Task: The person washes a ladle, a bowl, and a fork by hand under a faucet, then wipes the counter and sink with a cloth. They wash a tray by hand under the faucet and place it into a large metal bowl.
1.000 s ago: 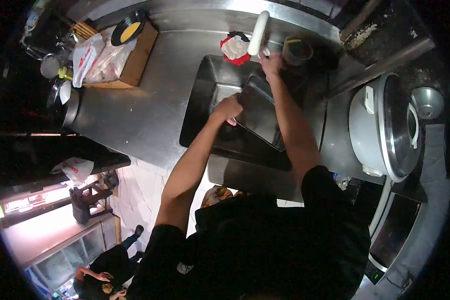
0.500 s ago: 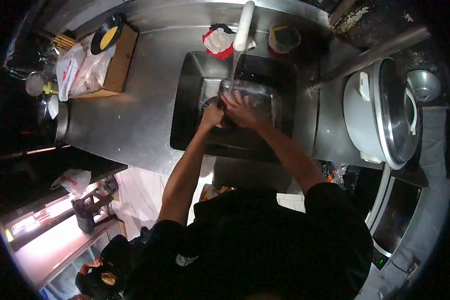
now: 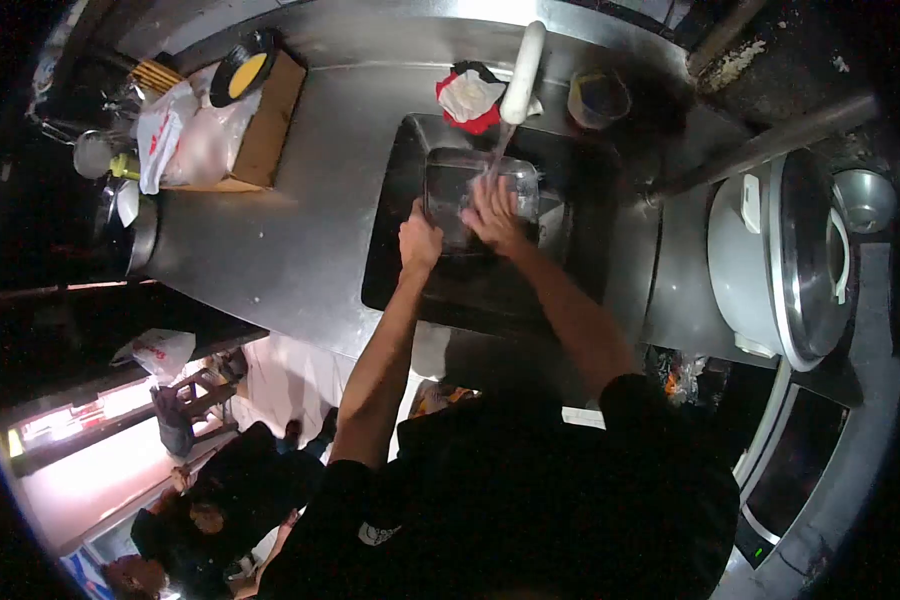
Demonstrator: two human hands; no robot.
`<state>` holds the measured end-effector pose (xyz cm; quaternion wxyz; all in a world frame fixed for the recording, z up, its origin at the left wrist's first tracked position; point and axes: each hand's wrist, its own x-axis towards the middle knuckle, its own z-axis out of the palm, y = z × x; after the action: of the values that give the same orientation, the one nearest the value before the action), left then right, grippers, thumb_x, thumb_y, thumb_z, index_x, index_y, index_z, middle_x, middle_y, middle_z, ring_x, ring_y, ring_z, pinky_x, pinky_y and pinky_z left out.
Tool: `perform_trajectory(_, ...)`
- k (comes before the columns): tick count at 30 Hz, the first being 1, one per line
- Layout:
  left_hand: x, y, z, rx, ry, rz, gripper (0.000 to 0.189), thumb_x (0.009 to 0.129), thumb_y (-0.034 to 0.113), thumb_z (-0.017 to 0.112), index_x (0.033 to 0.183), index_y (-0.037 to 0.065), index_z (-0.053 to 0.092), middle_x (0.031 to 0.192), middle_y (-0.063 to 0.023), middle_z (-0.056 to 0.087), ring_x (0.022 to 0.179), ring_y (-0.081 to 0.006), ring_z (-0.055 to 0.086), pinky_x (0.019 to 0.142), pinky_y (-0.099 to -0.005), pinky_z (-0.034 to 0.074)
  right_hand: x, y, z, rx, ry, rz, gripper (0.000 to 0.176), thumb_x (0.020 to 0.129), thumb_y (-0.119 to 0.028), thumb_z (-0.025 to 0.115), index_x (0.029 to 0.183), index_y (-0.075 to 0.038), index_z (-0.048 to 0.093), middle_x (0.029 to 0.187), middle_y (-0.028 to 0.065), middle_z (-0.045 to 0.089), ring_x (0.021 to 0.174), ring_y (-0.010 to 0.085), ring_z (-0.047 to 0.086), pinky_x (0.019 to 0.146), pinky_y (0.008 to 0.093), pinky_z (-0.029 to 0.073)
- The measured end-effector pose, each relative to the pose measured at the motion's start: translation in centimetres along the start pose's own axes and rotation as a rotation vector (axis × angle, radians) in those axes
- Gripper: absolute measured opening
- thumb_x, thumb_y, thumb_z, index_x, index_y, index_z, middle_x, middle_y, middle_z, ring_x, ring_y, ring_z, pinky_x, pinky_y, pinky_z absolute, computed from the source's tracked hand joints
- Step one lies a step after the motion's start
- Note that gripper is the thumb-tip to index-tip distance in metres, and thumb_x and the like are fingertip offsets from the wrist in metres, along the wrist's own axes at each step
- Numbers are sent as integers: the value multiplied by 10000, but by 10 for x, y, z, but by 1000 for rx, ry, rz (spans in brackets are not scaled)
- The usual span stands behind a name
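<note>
A clear rectangular container [image 3: 448, 178] is held inside the dark metal sink [image 3: 374, 275], under a thin stream of water. My left hand [image 3: 421, 240] is closed around its left edge. With fingers spread, my right hand [image 3: 493, 213] lies against the inside of the container, where the water falls. The white faucet [image 3: 525, 75] hangs over the far side of the sink. Behind it on the counter lies a red and white cloth [image 3: 471, 98], and a clear tub [image 3: 599, 99] stands to its right.
A cardboard box [image 3: 274, 125] with plastic bags and a black bowl [image 3: 242, 70] sits on the left of the steel counter [image 3: 310, 220]. At right stand a large white lidded cooker [image 3: 740, 245] and a metal bowl [image 3: 863, 200]. Another person [image 3: 220, 505] is at lower left.
The container has shifted left in the sink and shows more plainly. My left hand has moved left with its edge. The view has shifted slightly, and more of the other person shows.
</note>
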<state>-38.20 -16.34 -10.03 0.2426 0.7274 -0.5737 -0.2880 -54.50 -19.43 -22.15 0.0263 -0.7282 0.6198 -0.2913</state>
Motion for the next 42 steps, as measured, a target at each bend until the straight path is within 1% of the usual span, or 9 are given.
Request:
perform_trajectory(5,16,-44,16,-109,152,188,394,768,73,519,1156,24,477,858,-244,629,772,-396,618,693,-475,479,21,-23,-53,259,-311,-28,705,825,-465,546,1381,-108,300,1470,184,131,1339,396,142,1060,533,130)
perform_trajectory(8,24,-98,71,-597,-45,-84,347,821,142,542,1144,30,479,766,-124,633,652,-294,603,640,-427,479,25,-10,-105,69,-472,-255,501,818,-346,589,1216,-54,505,1387,155,349,1299,342,287,1052,490,220)
perform_trajectory(11,25,-118,128,-987,-219,-467,285,837,204,577,1059,30,534,701,-39,577,621,-192,546,601,-368,464,33,21,-131,293,-171,8,366,804,-236,608,1093,-16,569,1236,171,502,1192,305,433,992,414,343)
perform_trajectory(20,-23,-46,81,301,-153,-179,218,778,183,600,832,-28,597,762,-154,653,706,-282,659,627,-392,544,138,15,-99,504,205,356,448,704,-256,719,1032,11,570,956,163,632,868,329,602,820,410,455)
perform_trajectory(22,-41,-24,41,145,51,-80,292,739,52,559,1029,16,559,839,-240,622,794,-378,626,699,-442,523,152,27,-55,510,386,453,425,619,-208,792,954,-2,632,928,112,651,808,250,624,739,389,489)
perform_trajectory(26,-66,-6,3,21,143,231,550,679,-63,518,1189,141,492,1088,-170,520,1022,-360,518,792,-432,480,168,80,16,1436,101,894,351,866,-209,564,1160,-26,507,889,101,628,708,170,608,644,287,501)
perform_trajectory(33,-86,23,-23,134,38,598,689,561,-66,606,1190,203,526,1091,-79,480,1006,-280,498,735,-339,514,83,60,-160,1161,-673,547,608,929,-491,330,1324,-29,341,1186,146,531,967,250,565,812,331,467)
perform_trajectory(34,-87,29,-27,131,40,628,692,551,-67,600,1178,219,540,1100,-70,470,1002,-269,493,711,-322,514,78,165,-92,1384,-1122,475,625,931,-483,311,1359,-28,302,1244,146,498,1036,253,538,870,348,439)
perform_trajectory(42,-117,90,-37,55,-50,773,638,584,-3,645,1151,278,560,1180,-66,435,995,-272,481,731,-328,489,-109,170,-119,359,-141,-255,709,766,-436,632,1273,16,429,1148,227,547,1002,389,546,848,406,441)
